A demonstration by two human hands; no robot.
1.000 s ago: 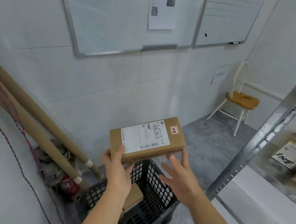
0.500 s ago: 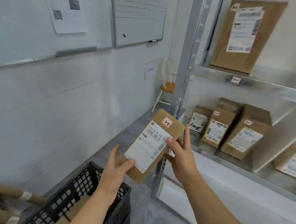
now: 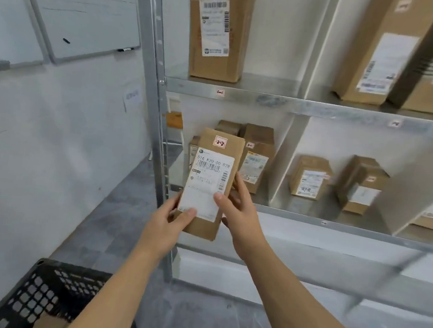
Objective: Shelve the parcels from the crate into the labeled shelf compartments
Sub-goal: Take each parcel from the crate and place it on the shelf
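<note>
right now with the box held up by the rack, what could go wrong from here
Misfiling: the pink tag on the parcel seems to read 2-2, but no label shows for the compartment behind it. Knocking: the standing boxes there are packed close, so pushing in could topple them. Slipping: the left hand and right hand hold only the lower half, a low grip that may let the top tip.

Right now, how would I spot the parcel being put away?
Find the metal shelf rack. In front of its lower left compartment, the left hand and right hand hold one brown parcel upright. It alone is off the shelves, with a pink 2-2 tag on top and a white label reading 516 K20-00 028.
</note>
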